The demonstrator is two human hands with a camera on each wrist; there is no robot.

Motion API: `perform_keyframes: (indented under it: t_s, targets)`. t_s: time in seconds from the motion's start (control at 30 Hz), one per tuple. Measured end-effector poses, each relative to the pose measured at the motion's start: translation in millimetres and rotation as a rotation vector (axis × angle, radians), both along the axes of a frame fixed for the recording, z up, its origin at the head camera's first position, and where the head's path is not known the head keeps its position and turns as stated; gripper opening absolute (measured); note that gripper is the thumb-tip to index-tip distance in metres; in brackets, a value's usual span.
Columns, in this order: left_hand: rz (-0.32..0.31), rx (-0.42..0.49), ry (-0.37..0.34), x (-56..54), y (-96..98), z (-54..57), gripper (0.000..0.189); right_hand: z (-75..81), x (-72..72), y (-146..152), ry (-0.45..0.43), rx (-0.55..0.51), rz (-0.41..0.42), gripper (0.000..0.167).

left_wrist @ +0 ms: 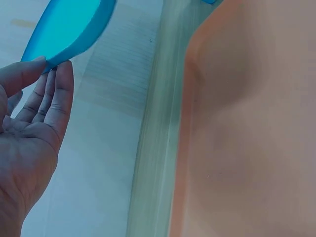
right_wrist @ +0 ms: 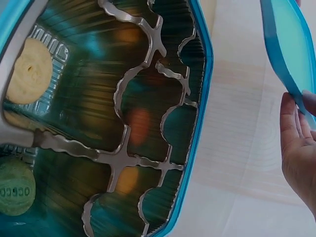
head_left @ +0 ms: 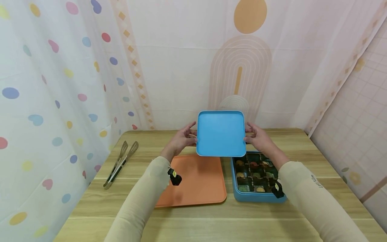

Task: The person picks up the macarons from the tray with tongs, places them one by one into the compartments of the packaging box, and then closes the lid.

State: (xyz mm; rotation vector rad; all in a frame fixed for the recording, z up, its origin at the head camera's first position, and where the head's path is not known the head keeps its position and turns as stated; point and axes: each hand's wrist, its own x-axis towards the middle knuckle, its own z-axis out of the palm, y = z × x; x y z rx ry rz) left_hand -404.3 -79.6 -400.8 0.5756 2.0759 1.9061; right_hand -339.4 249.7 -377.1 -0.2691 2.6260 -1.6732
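I hold a square blue lid up above the table, tilted toward me. My left hand pinches its left edge and my right hand pinches its right edge. In the left wrist view the thumb and fingertips of my left hand meet the lid's rim. In the right wrist view my right hand touches the lid's edge. Below lies an open blue box with a divided insert holding round cookies.
An orange tray lies flat on the wooden table, left of the box. Metal tongs lie near the table's left edge. Patterned curtains close in the back and both sides.
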Motion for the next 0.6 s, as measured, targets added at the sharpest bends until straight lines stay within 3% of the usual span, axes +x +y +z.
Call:
perform_keyframes:
  t_s: [0.6]
  targets:
    - [0.059,-0.009,0.036,0.7,1.6,2.1,0.067,1.6,0.2,-4.3,0.019,-0.048,-0.038,0.064]
